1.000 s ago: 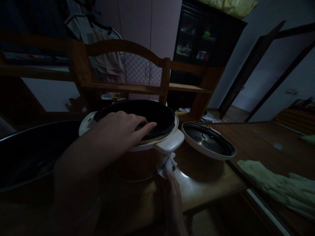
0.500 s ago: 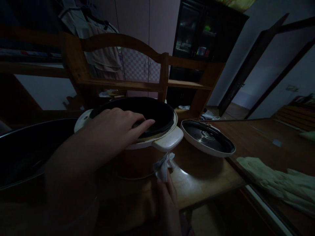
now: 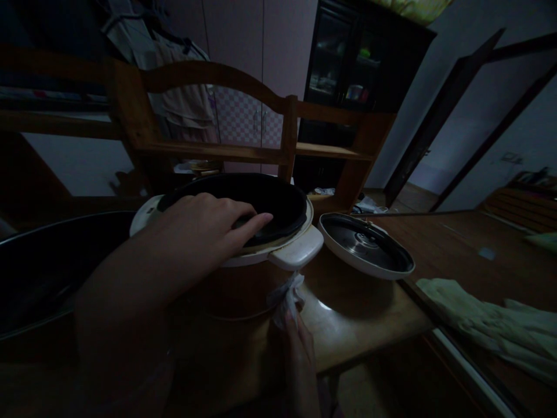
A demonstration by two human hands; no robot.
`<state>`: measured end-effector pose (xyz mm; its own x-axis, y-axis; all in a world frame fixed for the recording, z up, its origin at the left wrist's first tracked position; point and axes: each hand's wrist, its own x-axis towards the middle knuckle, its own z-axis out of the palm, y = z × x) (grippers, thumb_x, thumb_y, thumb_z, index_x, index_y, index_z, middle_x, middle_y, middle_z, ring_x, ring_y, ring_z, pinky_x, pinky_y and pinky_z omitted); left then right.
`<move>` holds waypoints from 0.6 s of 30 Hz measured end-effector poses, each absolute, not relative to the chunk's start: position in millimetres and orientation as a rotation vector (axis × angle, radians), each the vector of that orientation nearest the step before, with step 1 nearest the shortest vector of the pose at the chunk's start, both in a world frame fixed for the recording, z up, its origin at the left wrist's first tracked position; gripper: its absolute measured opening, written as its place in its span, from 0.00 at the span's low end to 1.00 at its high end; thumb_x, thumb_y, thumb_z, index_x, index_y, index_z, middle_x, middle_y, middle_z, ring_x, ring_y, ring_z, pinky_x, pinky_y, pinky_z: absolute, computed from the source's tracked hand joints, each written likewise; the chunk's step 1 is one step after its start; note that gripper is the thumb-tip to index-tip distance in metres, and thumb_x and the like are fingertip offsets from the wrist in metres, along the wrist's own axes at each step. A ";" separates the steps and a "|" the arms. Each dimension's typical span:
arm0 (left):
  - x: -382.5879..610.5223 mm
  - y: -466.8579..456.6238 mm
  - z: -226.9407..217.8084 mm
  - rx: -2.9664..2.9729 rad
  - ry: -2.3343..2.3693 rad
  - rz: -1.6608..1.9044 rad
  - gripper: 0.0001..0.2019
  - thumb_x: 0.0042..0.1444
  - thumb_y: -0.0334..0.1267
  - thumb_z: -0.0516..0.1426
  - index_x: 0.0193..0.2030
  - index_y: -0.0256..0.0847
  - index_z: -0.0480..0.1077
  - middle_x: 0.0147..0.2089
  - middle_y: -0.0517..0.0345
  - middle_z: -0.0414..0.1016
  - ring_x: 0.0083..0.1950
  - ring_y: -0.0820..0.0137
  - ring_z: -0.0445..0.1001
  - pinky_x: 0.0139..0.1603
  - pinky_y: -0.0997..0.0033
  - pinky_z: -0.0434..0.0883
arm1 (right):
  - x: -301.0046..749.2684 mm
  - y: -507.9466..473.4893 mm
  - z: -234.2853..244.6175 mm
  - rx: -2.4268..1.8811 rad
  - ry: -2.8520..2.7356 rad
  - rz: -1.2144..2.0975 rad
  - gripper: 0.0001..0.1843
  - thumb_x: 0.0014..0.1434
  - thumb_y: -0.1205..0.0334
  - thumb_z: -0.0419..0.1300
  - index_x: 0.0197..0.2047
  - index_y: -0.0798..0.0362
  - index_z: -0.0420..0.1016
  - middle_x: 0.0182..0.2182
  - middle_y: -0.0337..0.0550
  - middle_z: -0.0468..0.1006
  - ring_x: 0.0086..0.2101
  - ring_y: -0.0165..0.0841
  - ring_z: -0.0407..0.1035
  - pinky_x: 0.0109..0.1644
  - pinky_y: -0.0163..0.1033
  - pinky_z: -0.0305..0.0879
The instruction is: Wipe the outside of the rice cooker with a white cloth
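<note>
An electric cooker [image 3: 243,287] with a brown side, a white rim and a dark inner pot [image 3: 278,200] stands on the wooden table. My left hand [image 3: 206,226] reaches over the near rim, fingers curled down into the pot's mouth and thumb pointing right. Its fingertips are hidden, but it grips the cooker. Low at the right, my right hand [image 3: 300,342] pinches a crumpled white wipe [image 3: 289,302]. The wipe touches the cooker's side below the white handle [image 3: 300,249].
A round lid [image 3: 365,247] lies underside up to the cooker's right. At the left is a large dark basin [image 3: 56,261]. A wooden shelf rail [image 3: 217,150] runs behind the cooker. Pale green cloth [image 3: 483,319] lies on a brown surface at the right.
My right hand has shifted the wipe slightly, and the wipe is bunched differently against the cooker's side. My left hand stays in place on the cooker.
</note>
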<state>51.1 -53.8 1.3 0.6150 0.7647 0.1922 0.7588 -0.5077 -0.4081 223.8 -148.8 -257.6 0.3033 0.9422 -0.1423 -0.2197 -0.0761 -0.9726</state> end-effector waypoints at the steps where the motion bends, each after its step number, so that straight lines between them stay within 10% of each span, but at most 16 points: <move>1: 51.0 -53.8 1.2 -2.384 -1.207 0.015 0.34 0.61 0.25 0.47 0.72 0.53 0.60 0.63 0.47 0.76 0.55 0.51 0.77 0.50 0.53 0.75 | 218.6 -154.0 -258.4 -1.318 -0.723 1.163 0.34 0.64 0.38 0.59 0.67 0.48 0.71 0.67 0.40 0.69 0.70 0.46 0.54 0.74 0.52 0.51; 13: 47.6 -50.5 0.2 -2.484 -1.256 -0.166 0.31 0.60 0.26 0.49 0.69 0.50 0.66 0.62 0.46 0.77 0.55 0.50 0.78 0.52 0.50 0.74 | 230.4 -195.2 -232.9 -1.275 -0.778 1.173 0.17 0.57 0.43 0.68 0.48 0.38 0.86 0.54 0.38 0.82 0.62 0.52 0.68 0.69 0.57 0.61; 18: 47.1 -48.8 -2.0 -2.482 -1.237 -0.188 0.30 0.60 0.28 0.49 0.68 0.50 0.68 0.61 0.47 0.78 0.53 0.50 0.78 0.48 0.51 0.74 | 251.7 -166.8 -195.8 -1.176 -0.786 1.002 0.28 0.66 0.42 0.57 0.65 0.41 0.71 0.69 0.35 0.65 0.71 0.44 0.51 0.75 0.56 0.45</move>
